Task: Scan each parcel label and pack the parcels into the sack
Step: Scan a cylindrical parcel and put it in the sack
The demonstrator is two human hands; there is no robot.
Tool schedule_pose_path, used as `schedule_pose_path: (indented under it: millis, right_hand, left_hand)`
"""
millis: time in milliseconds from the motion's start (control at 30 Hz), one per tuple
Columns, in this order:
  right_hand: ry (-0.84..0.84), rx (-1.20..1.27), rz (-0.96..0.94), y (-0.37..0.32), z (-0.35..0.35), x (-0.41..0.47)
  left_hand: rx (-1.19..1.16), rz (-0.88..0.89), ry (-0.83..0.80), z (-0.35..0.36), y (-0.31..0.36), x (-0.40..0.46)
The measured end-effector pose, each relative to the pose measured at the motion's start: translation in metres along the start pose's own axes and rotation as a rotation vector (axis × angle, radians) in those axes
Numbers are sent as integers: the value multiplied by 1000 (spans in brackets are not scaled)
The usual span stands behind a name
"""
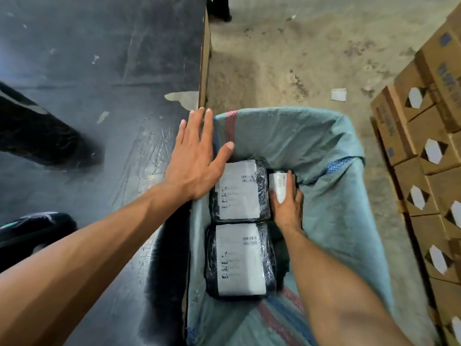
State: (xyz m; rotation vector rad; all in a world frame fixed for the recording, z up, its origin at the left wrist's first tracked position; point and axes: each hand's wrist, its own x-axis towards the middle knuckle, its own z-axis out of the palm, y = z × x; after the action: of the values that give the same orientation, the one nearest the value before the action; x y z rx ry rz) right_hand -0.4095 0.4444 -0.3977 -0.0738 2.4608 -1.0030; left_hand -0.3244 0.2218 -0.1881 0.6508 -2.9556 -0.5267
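An open green woven sack [331, 186] stands beside the dark table. Two black-wrapped parcels with white labels lie flat inside it: the far parcel [240, 191] and the near parcel [240, 260]. A third, smaller parcel [278, 182] stands on edge to the right of the far one. My right hand [287, 206] is deep in the sack, fingers closed around that small parcel. My left hand [197, 158] hovers flat with fingers spread over the sack's left rim and the table edge, holding nothing.
The dark scuffed table [87, 96] fills the left side, with black-wrapped items [32, 128] and another dark object [32, 231] on it. Stacked cardboard boxes [424, 171] line the right. Concrete floor [299, 58] lies beyond the sack, with a paper scrap [338, 94].
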Motion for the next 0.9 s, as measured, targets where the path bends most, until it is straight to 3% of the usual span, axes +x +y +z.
schedule_pose_path:
  millis: [300, 567, 800, 900]
  right_hand:
    - [-116, -55, 41, -7, -18, -1]
    - [-29, -178, -56, -45, -54, -52]
    - [29, -175, -122, -89, -71, -112]
    - [88, -173, -157, -117, -83, -135]
  left_hand:
    - [-21, 4, 9, -2, 0, 0]
    - [-84, 25, 30, -5, 2, 1]
    - [-297, 24, -180, -48, -11, -7]
    - [-148, 157, -188, -81, -32, -21]
